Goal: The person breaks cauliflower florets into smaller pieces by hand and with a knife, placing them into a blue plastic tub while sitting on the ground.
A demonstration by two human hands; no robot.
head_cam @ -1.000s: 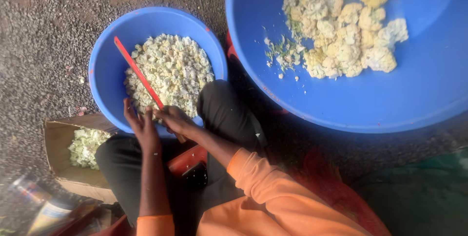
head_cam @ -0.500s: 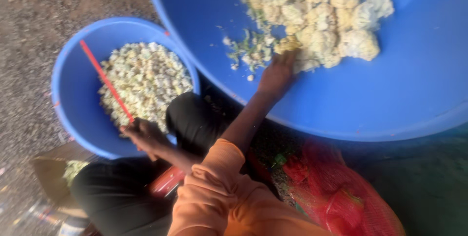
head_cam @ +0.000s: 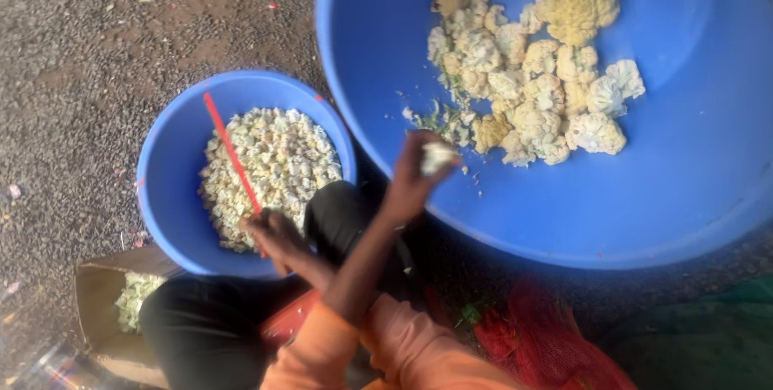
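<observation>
Gravel ground, right hand (head_cam: 412,181) gripping cauliflower floret (head_cam: 437,156) over large blue tub's rim (head_cam: 515,233)

The right hand (head_cam: 411,185) grips a cauliflower floret (head_cam: 437,156) above the big blue tub's (head_cam: 668,197) rim.

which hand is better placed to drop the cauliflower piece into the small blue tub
Probably the right hand: its fingers already pinch the cauliflower piece at the rim of the big blue tub. The left hand holds the red knife over the small blue tub.

Gritty gravel ground (head_cam: 97,76), warm daylight
</observation>
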